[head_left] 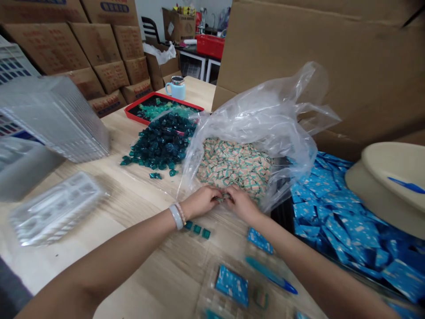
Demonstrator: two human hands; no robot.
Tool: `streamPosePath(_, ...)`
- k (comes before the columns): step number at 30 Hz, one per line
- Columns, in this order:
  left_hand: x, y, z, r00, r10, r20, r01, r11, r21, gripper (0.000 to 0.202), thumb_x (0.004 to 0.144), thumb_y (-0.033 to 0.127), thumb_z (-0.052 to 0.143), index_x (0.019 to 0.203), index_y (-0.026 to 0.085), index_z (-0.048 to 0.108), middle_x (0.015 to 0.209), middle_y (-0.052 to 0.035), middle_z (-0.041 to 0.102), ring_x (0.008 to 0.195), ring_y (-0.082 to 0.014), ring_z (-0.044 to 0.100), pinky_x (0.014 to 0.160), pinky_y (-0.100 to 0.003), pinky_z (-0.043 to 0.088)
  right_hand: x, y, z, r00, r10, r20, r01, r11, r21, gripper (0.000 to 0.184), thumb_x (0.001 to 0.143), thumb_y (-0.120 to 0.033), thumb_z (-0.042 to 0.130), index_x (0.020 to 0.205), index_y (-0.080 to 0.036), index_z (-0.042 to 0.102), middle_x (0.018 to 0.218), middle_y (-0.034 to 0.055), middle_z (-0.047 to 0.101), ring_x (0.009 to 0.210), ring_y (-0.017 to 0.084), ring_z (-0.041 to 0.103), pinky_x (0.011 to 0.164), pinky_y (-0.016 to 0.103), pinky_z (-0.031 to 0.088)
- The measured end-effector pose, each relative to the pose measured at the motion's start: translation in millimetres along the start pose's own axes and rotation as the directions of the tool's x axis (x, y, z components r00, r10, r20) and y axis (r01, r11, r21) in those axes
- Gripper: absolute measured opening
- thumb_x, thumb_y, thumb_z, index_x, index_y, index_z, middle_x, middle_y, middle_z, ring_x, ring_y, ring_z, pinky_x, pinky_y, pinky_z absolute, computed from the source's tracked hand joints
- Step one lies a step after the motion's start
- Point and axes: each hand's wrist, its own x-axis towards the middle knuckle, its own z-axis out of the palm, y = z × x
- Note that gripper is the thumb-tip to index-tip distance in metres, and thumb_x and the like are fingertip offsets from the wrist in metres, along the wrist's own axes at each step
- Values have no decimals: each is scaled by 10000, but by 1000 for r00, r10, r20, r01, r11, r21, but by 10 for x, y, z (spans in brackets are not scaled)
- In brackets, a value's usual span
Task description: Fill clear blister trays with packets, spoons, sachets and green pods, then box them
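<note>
At the near edge of a clear plastic bag [252,115], my left hand [202,201] and my right hand [241,203] meet with fingertips pinched together. Between them show bits of the small tan-and-green flat pieces [235,166] that fill the bag; how many they grip I cannot tell. A white bangle and a bead bracelet circle my left wrist. Just below that hand, several teal cubes [197,229] lie in a row. Under my right forearm, a clear compartment tray [207,288] holds a blue packet [232,283] and a blue pen-like tool [270,274], blurred.
Loose dark teal pieces [162,141] are heaped left of the bag, before a red-rimmed tray [133,113] and a blue mug [177,88]. Clear trays [59,204] stack at left. Blue packets [345,208] and a beige basin [392,164] stand right, by a large cardboard box [332,48].
</note>
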Motion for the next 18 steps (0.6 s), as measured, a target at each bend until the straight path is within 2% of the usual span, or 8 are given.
streamPosePath(3, -8, -10, 33, 1000, -28, 13, 27, 999, 19, 187, 737, 96, 514, 872, 140, 635, 924, -59, 642, 891, -158, 558, 854, -258, 400, -4, 6, 47, 1000, -2, 28, 2, 1000, 10, 275, 716, -59, 480, 941, -182, 579, 882, 51, 551, 862, 164, 498, 762, 283, 394)
streamPosePath(8, -23, -55, 57, 999, -23, 38, 23, 1000, -7, 186, 746, 115, 509, 883, 143, 633, 938, -57, 642, 879, -150, 563, 837, -241, 403, -16, 5, 83, 1000, 23, -13, -22, 999, 44, 305, 741, -77, 460, 1017, -149, 569, 983, 89, 552, 928, 184, 495, 816, 303, 393)
streamPosePath(14, 3, -60, 92, 997, -30, 68, 30, 1000, -1, 203, 738, 115, 501, 885, 147, 638, 945, -57, 640, 873, -153, 568, 830, -241, 405, -11, -41, 74, 998, 57, -9, -56, 997, 48, 293, 718, -55, 450, 946, -188, 577, 956, 61, 523, 876, 164, 494, 768, 273, 401)
streamPosePath(18, 37, -4, 76, 996, -53, 74, 52, 999, 8, 221, 729, 91, 479, 867, 151, 641, 922, -53, 643, 853, -152, 570, 814, -243, 415, 14, -53, 73, 999, 50, 6, -50, 999, 0, 259, 729, -53, 427, 896, -170, 586, 919, 62, 524, 850, 158, 486, 748, 258, 392)
